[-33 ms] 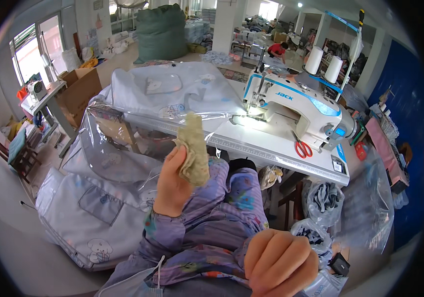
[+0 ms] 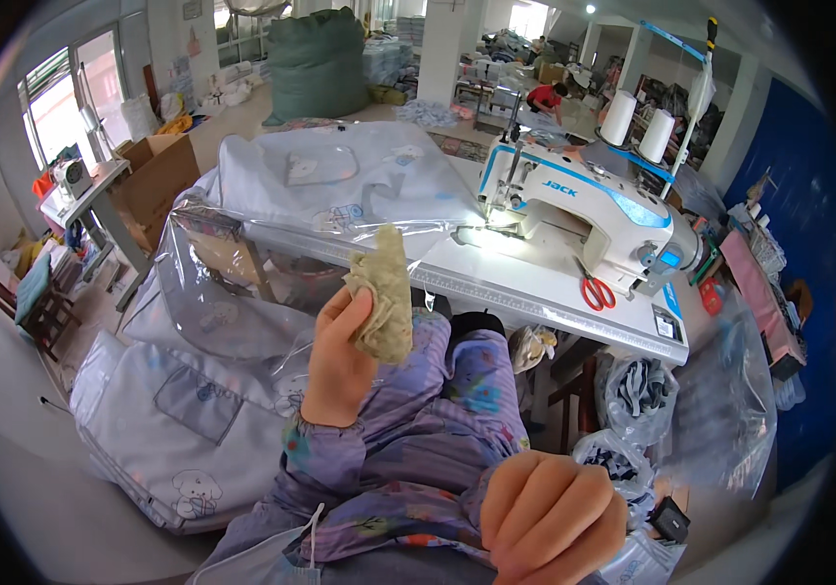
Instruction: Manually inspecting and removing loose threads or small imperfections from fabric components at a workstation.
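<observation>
My left hand [image 2: 342,361] is closed, thumb and fingers pinching a folded flatbread [image 2: 384,302], pale green-beige with brownish specks. It is held upright in front of the sewing table's edge, over my lap. At the lower right, my right hand [image 2: 553,517] is curled into a fist with its knuckles up; the inside of it is hidden. Beyond the flatbread, a white and blue sewing machine [image 2: 574,200] stands with its lamp lit. White printed fabric with clear plastic [image 2: 262,185] lies across the table to the machine's left.
Red-handled scissors [image 2: 597,292] lie on the sewing table [image 2: 535,278]. More printed fabric [image 2: 145,419] hangs at my left. Clear bags with dark striped pieces [image 2: 639,395] are at the right. A cardboard box [image 2: 159,180] and big green sack [image 2: 316,68] stand behind. A person in red [image 2: 546,97] is far off.
The flatbread in my left hand has tilted slightly to the right at its top. My right hand stays nearly still.
</observation>
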`<state>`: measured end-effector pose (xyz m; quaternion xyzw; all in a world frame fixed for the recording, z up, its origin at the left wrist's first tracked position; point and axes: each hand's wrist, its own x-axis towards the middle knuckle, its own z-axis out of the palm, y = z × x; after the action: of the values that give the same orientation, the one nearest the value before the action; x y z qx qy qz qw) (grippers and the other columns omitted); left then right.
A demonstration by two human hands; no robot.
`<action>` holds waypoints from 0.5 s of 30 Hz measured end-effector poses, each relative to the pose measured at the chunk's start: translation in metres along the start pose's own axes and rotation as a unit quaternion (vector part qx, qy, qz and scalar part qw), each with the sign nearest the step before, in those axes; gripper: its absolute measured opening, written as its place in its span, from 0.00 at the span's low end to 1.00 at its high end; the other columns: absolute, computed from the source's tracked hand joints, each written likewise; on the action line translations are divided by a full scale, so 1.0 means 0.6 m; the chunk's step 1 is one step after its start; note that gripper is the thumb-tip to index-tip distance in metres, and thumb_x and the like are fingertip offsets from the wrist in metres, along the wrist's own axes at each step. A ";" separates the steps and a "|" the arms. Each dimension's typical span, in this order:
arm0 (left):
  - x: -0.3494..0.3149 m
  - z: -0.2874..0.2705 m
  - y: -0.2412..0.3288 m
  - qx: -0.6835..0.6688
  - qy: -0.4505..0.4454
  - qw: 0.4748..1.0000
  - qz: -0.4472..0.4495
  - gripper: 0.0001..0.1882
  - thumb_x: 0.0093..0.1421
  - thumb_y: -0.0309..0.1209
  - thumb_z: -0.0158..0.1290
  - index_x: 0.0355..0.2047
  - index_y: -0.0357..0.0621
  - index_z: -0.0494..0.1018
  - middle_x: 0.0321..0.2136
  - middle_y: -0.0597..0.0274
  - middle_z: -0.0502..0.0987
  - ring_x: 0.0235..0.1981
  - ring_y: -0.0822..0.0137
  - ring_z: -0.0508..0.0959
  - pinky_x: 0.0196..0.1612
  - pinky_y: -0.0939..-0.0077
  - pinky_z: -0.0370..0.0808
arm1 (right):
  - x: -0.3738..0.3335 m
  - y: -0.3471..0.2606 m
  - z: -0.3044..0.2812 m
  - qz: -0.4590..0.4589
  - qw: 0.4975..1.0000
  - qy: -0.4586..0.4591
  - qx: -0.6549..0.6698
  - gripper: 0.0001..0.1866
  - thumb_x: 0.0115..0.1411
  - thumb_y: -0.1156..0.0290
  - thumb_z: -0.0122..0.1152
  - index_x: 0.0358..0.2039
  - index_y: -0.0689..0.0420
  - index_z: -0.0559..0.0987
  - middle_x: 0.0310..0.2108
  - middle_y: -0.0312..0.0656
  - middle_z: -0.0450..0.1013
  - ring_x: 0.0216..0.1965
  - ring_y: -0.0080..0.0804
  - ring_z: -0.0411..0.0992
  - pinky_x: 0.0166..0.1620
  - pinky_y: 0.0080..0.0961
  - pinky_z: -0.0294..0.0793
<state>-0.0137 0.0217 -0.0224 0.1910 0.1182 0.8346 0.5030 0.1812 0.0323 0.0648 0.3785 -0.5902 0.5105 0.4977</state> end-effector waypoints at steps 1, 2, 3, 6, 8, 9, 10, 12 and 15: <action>-0.002 0.008 0.002 0.174 0.048 0.980 0.081 0.13 0.69 0.33 0.52 0.48 0.37 0.76 0.37 0.63 0.81 0.37 0.71 0.80 0.49 0.70 0.78 | 0.001 0.001 0.000 0.001 1.000 0.003 0.011 0.06 0.54 0.80 0.72 0.29 0.59 0.81 0.37 0.43 0.73 0.31 0.28 0.72 0.31 0.21 0.72; -0.003 0.009 0.000 0.174 0.048 0.980 0.080 0.13 0.69 0.33 0.52 0.48 0.37 0.76 0.37 0.63 0.81 0.37 0.71 0.80 0.49 0.70 0.78 | 0.001 0.001 0.001 0.001 1.000 0.006 0.022 0.07 0.53 0.81 0.73 0.28 0.59 0.81 0.37 0.43 0.74 0.31 0.28 0.72 0.30 0.21 0.71; -0.005 0.007 0.000 0.208 0.049 0.972 0.102 0.13 0.68 0.30 0.53 0.47 0.34 0.76 0.37 0.62 0.81 0.34 0.73 0.79 0.42 0.76 0.77 | 0.002 0.001 0.004 0.001 1.000 0.006 0.022 0.07 0.53 0.81 0.73 0.28 0.59 0.81 0.37 0.43 0.74 0.31 0.28 0.72 0.30 0.21 0.71; -0.010 0.016 -0.002 0.273 0.057 0.950 0.139 0.11 0.66 0.27 0.55 0.45 0.31 0.76 0.35 0.62 0.81 0.31 0.77 0.78 0.36 0.83 0.76 | 0.007 0.000 0.013 0.022 0.997 0.020 0.075 0.07 0.53 0.80 0.74 0.28 0.58 0.81 0.35 0.41 0.74 0.30 0.27 0.72 0.30 0.20 0.70; -0.011 0.019 -0.004 0.305 0.063 0.938 0.151 0.11 0.65 0.26 0.57 0.44 0.31 0.77 0.33 0.64 0.80 0.31 0.78 0.77 0.36 0.83 0.74 | 0.006 -0.002 0.018 0.011 0.996 0.039 0.075 0.08 0.52 0.80 0.75 0.27 0.57 0.81 0.34 0.40 0.74 0.30 0.27 0.72 0.30 0.20 0.70; -0.013 0.016 -0.004 0.336 0.067 0.925 0.161 0.10 0.64 0.25 0.58 0.43 0.31 0.77 0.33 0.65 0.80 0.32 0.79 0.76 0.37 0.84 0.73 | 0.006 -0.002 0.017 0.011 0.996 0.038 0.075 0.08 0.52 0.80 0.75 0.27 0.57 0.81 0.34 0.40 0.74 0.30 0.27 0.72 0.30 0.20 0.70; -0.015 0.014 -0.004 0.368 0.071 0.911 0.171 0.10 0.62 0.24 0.59 0.43 0.30 0.77 0.33 0.66 0.79 0.32 0.80 0.75 0.37 0.85 0.72 | 0.006 -0.002 0.016 0.015 0.996 0.038 0.077 0.08 0.52 0.80 0.75 0.27 0.57 0.81 0.34 0.40 0.74 0.30 0.27 0.71 0.30 0.20 0.70; -0.015 0.013 -0.005 0.396 0.066 0.896 0.189 0.10 0.62 0.23 0.60 0.42 0.31 0.77 0.32 0.67 0.79 0.33 0.81 0.74 0.37 0.85 0.72 | 0.005 -0.002 0.016 0.018 0.996 0.038 0.077 0.08 0.52 0.80 0.75 0.27 0.57 0.81 0.35 0.40 0.74 0.30 0.27 0.71 0.31 0.20 0.70; -0.017 0.013 -0.005 0.444 0.059 0.867 0.218 0.10 0.61 0.22 0.60 0.42 0.31 0.77 0.32 0.69 0.79 0.33 0.81 0.73 0.42 0.84 0.71 | -0.001 0.000 0.014 0.017 0.996 0.052 0.072 0.08 0.52 0.80 0.75 0.27 0.57 0.81 0.36 0.41 0.74 0.32 0.28 0.72 0.31 0.21 0.71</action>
<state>-0.0038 0.0142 -0.0183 0.3657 0.4610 0.7920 0.1629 0.1795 0.0238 0.0646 0.3762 -0.5316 0.5793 0.4901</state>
